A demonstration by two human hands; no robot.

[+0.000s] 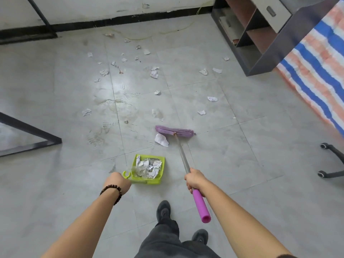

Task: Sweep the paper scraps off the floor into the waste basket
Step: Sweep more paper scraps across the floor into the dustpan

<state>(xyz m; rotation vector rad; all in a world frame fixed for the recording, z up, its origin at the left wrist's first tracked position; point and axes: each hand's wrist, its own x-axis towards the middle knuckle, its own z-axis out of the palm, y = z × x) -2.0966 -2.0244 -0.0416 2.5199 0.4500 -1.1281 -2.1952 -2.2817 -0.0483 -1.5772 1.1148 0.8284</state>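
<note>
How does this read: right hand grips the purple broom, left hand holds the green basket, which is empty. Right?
Not empty: the head view shows crumpled paper scraps inside the green basket. The right hand grips the purple broom, the left hand holds the basket.

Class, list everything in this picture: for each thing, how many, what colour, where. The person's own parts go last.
waste basket: one, lime green, on the floor, lower centre, paper scraps inside.
broom: one, purple head and grip, metal shaft, head on the floor beyond the basket.
loose paper scraps: many, white, scattered over the grey floor.
shelf unit: one, dark, top right.
striped sheet: one, blue, white and pink, right edge.
chair base: one, black, castors, right edge.
bracelet: one, dark beads, left wrist.
shoes: two, dark, bottom centre.
left hand: one, grips the basket's handle.
right hand: one, grips the broom shaft.
</note>
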